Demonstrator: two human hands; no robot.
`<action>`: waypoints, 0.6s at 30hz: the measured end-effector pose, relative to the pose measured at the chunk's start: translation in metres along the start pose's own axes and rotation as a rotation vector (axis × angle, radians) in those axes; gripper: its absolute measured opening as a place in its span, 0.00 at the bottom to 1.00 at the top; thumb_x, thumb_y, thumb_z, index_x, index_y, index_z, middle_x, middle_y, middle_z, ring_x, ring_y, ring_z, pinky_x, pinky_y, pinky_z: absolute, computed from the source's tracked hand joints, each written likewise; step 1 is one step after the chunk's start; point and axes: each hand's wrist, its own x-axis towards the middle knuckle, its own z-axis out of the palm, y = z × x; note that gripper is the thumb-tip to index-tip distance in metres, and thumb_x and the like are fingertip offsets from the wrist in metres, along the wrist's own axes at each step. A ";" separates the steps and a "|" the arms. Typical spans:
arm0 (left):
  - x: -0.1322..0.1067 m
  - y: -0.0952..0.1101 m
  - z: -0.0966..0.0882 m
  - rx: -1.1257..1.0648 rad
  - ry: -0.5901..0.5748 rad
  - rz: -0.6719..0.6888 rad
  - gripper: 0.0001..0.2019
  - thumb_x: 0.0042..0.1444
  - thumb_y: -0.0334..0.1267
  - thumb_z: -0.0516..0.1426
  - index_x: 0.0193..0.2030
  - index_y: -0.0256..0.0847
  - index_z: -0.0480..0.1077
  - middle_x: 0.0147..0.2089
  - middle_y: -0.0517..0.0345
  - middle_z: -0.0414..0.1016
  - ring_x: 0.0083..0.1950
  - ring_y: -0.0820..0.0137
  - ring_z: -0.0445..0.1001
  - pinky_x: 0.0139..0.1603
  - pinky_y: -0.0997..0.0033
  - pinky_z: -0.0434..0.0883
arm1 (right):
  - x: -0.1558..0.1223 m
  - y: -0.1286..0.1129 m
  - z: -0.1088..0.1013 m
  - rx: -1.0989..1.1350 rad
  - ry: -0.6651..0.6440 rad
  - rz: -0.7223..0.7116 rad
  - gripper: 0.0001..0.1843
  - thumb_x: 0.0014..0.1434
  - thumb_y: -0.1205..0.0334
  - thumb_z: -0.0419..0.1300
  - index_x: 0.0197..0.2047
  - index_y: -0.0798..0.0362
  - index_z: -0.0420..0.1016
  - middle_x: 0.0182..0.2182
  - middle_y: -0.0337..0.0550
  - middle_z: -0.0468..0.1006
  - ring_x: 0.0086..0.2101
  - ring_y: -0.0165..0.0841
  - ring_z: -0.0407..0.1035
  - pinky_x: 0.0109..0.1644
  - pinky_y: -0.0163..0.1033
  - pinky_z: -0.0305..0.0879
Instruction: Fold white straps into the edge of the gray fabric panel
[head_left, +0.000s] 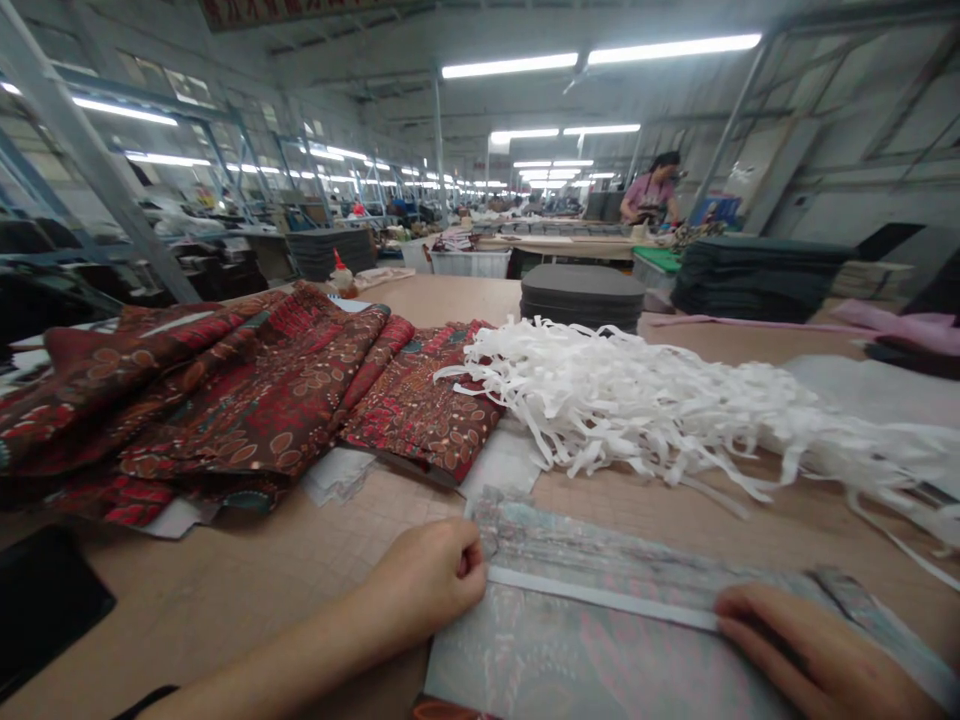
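A narrow white strip point(600, 594) stretches straight across a piece of patterned fabric point(555, 655) lying pale side up in front of me. At the strip's left end, my left hand point(442, 570) is closed with its fingers curled in a pinch. My right hand point(817, 640) pinches the other end between thumb and fingers. Beyond the strip, the fabric lies in gathered folds, and a dark red-brown printed corner shows at its near edge. Behind my hands spreads a tangled heap of white strips point(637, 395).
Red-brown printed fabric point(247, 400) is piled at the left. A stack of dark rounded pads point(581, 292) stands behind the strips, near a glue bottle with a red tip point(342, 276). A dark object point(52, 600) lies at the lower left. A co-worker point(651, 195) stands farther back.
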 end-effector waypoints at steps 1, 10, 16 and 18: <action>0.000 0.002 0.001 0.042 0.003 0.001 0.04 0.46 0.32 0.50 0.26 0.40 0.66 0.25 0.62 0.68 0.27 0.71 0.67 0.26 0.75 0.57 | 0.003 -0.006 -0.004 0.006 0.003 -0.007 0.10 0.57 0.52 0.54 0.33 0.46 0.73 0.29 0.38 0.78 0.28 0.35 0.73 0.31 0.36 0.70; -0.008 0.010 0.010 0.479 0.077 0.239 0.12 0.52 0.25 0.47 0.38 0.38 0.69 0.38 0.53 0.71 0.40 0.62 0.69 0.41 0.63 0.66 | 0.013 -0.029 -0.015 0.003 -0.093 0.077 0.10 0.60 0.61 0.50 0.32 0.49 0.70 0.28 0.41 0.75 0.30 0.35 0.70 0.34 0.39 0.66; -0.022 0.012 0.020 0.722 0.082 0.537 0.24 0.51 0.18 0.44 0.48 0.37 0.71 0.45 0.48 0.73 0.45 0.60 0.70 0.49 0.59 0.65 | 0.013 -0.036 -0.018 -0.027 -0.152 0.119 0.06 0.58 0.67 0.52 0.31 0.53 0.68 0.29 0.42 0.74 0.32 0.36 0.68 0.36 0.41 0.63; -0.024 0.015 0.021 0.743 0.108 0.543 0.29 0.50 0.16 0.41 0.55 0.39 0.66 0.45 0.47 0.73 0.45 0.60 0.70 0.48 0.58 0.66 | 0.014 -0.039 -0.019 -0.022 -0.157 0.137 0.05 0.58 0.68 0.53 0.31 0.53 0.68 0.29 0.42 0.74 0.32 0.36 0.67 0.37 0.40 0.62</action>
